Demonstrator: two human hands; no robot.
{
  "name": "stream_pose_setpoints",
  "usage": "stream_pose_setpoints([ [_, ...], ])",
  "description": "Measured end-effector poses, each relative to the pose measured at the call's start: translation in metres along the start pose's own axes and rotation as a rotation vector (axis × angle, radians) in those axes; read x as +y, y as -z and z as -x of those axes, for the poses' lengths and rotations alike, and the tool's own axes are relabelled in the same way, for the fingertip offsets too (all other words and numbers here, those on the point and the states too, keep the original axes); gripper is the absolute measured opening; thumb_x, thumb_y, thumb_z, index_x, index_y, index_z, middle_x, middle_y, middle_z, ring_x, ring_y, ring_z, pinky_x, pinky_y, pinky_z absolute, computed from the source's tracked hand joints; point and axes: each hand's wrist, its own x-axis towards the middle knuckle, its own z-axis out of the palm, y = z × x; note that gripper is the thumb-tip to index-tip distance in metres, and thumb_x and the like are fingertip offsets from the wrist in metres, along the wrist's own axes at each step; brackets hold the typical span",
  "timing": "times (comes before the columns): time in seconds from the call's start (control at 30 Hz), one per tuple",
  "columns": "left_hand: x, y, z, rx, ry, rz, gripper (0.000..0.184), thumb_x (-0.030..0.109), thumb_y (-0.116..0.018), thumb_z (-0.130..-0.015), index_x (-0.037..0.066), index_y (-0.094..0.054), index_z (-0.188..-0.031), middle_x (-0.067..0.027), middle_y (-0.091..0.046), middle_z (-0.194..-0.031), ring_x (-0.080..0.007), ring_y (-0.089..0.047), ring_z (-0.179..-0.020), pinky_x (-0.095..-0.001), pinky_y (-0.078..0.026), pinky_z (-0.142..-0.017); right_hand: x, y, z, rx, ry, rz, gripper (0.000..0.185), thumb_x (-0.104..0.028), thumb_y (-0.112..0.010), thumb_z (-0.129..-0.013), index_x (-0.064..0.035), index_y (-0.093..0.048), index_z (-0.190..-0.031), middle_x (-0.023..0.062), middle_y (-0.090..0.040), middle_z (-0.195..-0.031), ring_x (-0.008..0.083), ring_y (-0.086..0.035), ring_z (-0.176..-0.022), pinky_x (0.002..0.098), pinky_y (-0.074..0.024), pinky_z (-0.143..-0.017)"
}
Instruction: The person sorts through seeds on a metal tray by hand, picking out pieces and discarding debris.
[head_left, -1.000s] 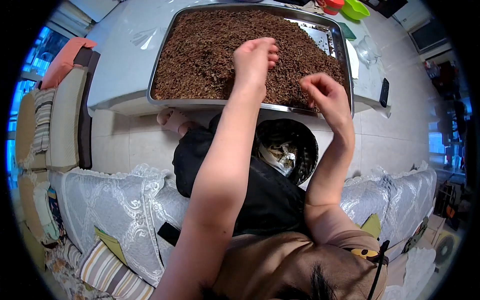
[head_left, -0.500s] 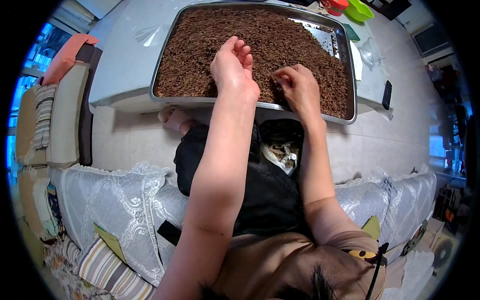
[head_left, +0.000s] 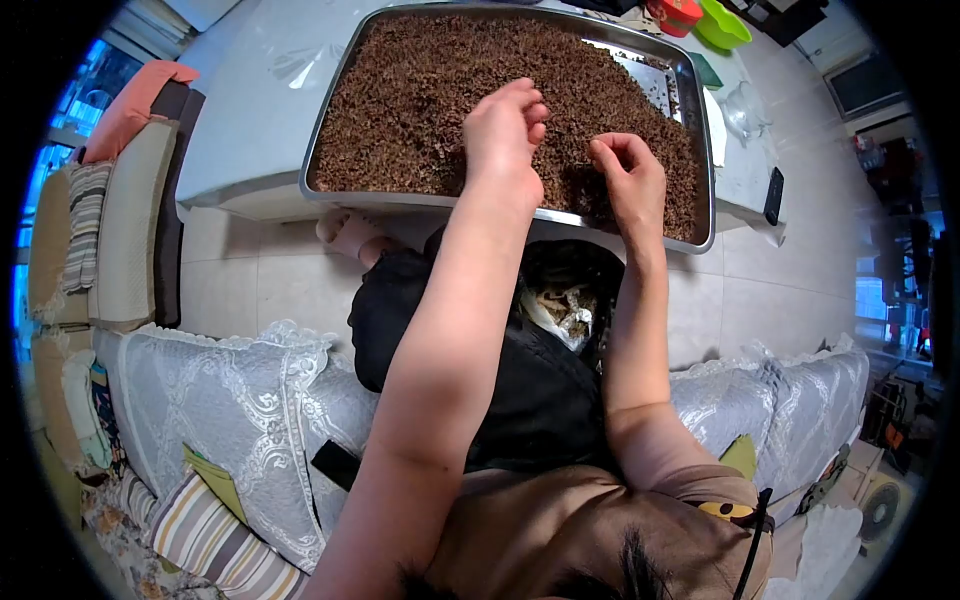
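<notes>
While brown granules [head_left: 400, 120] heap the tray [head_left: 645, 72], our left hand [head_left: 503, 135] and right hand [head_left: 633, 182] curl, apart, inside its near edge; their grip is unclear.

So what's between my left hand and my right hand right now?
In the head view, loose brown bits in the metal tray show between your left hand and right hand.
</notes>
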Motion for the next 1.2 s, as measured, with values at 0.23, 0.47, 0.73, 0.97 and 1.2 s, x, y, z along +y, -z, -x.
stream_pose_setpoints([
  [0.23,-0.04,-0.005,-0.01,-0.295,-0.108,-0.568,0.028,0.026,-0.066,-0.094,0.001,-0.069,-0.106,-0.0007,-0.065,-0.087,-0.0083,-0.058,-0.078,-0.0251,-0.049,-0.069,-0.018,0.001,0.005,-0.012,0.051,-0.169,0.016,-0.014,-0.069,-0.092,-0.0005,-0.068,-0.099,0.0039,-0.07,-0.089,0.009,-0.064,-0.081,0.0248,-0.0507,-0.073],
  [0.47,-0.035,-0.008,-0.012,-0.187,-0.05,-0.421,0.022,0.019,-0.057,-0.096,0.001,-0.069,-0.103,-0.0032,-0.066,-0.091,-0.0097,-0.058,-0.078,-0.0246,-0.048,-0.07,-0.016,0.006,0.007,0.185,0.226,0.231,0.015,-0.01,-0.07,-0.086,-0.0059,-0.069,-0.1,0.0072,-0.067,-0.089,0.0193,-0.064,-0.079,0.0324,-0.0515,-0.073],
  [0.73,0.009,0.001,-0.009,0.216,-0.322,-0.123,0.021,0.015,-0.056,-0.096,0.003,-0.067,-0.109,-0.0009,-0.064,-0.095,-0.0077,-0.056,-0.083,-0.0229,-0.043,-0.073,-0.013,0.006,0.012,0.117,0.31,0.593,0.016,-0.012,-0.074,-0.079,-0.0078,-0.071,-0.094,0.0097,-0.063,-0.088,0.0286,-0.061,-0.087,0.0403,-0.0499,-0.076],
  [0.97,0.012,0.003,0.001,0.197,-0.176,0.0,0.021,0.016,-0.058,-0.095,0.005,-0.067,-0.111,-0.0003,-0.064,-0.097,-0.0069,-0.058,-0.083,-0.0221,-0.044,-0.074,-0.008,-0.021,0.008,-0.015,0.344,0.789,0.017,-0.016,-0.077,-0.076,-0.0087,-0.07,-0.09,0.0135,-0.063,-0.091,0.032,-0.06,-0.093,0.0438,-0.0498,-0.078],
  [1.2,0.022,0.007,0.002,0.234,-0.149,0.065,0.021,0.017,-0.059,-0.095,0.006,-0.066,-0.11,0.0001,-0.063,-0.097,-0.0079,-0.059,-0.084,-0.0232,-0.045,-0.076,0.002,-0.01,0.005,0.001,0.163,0.381,0.013,-0.013,-0.072,-0.078,-0.0065,-0.067,-0.089,0.0113,-0.065,-0.082,0.0294,-0.063,-0.078,0.0388,-0.051,-0.072],
])
